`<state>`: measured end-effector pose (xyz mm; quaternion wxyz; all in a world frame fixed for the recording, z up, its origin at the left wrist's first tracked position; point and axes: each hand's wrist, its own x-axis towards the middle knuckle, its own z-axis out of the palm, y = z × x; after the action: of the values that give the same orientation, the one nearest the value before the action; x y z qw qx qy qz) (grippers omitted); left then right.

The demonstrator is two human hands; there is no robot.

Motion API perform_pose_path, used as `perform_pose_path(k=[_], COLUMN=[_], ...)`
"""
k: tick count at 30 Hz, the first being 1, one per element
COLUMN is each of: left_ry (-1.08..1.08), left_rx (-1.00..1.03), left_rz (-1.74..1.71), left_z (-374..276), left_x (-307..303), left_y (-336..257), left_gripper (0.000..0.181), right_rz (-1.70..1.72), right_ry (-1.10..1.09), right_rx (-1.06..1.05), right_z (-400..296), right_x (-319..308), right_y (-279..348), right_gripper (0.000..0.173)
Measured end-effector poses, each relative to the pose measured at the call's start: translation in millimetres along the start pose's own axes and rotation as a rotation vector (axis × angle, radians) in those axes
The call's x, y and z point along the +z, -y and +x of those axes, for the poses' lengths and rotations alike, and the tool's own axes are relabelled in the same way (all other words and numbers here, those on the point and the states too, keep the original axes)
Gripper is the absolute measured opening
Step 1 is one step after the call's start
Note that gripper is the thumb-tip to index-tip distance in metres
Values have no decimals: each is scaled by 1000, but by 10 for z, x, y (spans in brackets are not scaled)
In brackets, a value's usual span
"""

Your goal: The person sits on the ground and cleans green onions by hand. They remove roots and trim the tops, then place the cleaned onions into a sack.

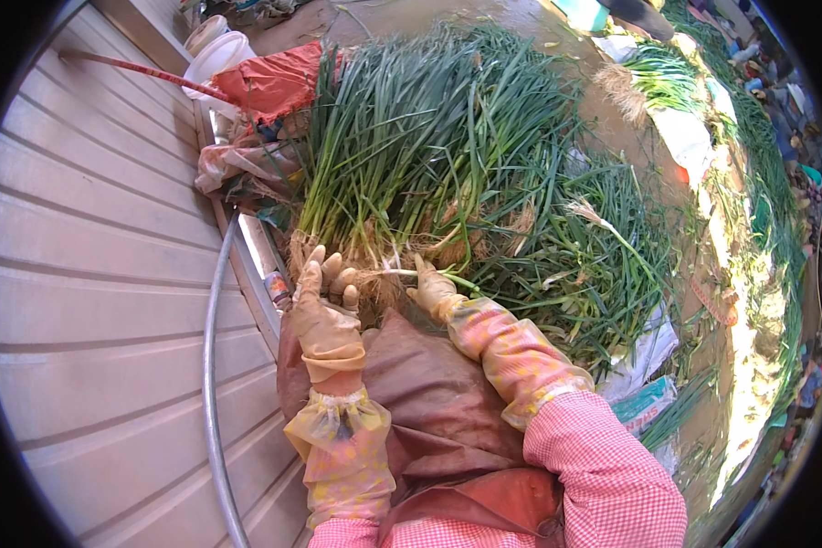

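Note:
My left hand (329,315), in a tan rubber glove, is raised beside the root ends with its fingers apart and nothing visible in it. My right hand (435,291), gloved alike, grips a single green onion (401,272) between thumb and forefinger. The onion lies sideways, its roots towards my left hand and its green end beyond my right wrist. Just past both hands, a large heap of green onions (411,151) lies with stringy roots (377,288) towards me and leaves pointing away. A brown apron (438,383) covers my lap below the hands.
A ribbed metal wall (109,288) and a grey hose (212,383) run along the left. White buckets (219,61) and red sacking (274,79) stand at the far left. Loose leaves (582,288) pile up on the right. A tied onion bundle (664,79) lies at upper right.

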<state>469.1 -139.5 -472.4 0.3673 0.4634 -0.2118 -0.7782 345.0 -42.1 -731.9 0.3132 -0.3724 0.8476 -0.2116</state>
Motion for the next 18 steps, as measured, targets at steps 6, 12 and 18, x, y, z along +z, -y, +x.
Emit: perform_pose_path(k=[6, 12, 18], left_ry=[-41, 300, 571], left_rx=[10, 129, -569], left_rz=[-21, 638, 649], left_z=[76, 24, 363], left_x=[-138, 85, -111], left_y=[-74, 119, 956], left_gripper=[26, 30, 46], right_rz=[-184, 246, -115], right_ry=[-56, -389, -605], right_rx=[-98, 10, -356], right_z=[-547, -1596, -1768], right_x=[-469, -1431, -1738], right_y=[147, -332, 14], right_gripper=[52, 37, 37])
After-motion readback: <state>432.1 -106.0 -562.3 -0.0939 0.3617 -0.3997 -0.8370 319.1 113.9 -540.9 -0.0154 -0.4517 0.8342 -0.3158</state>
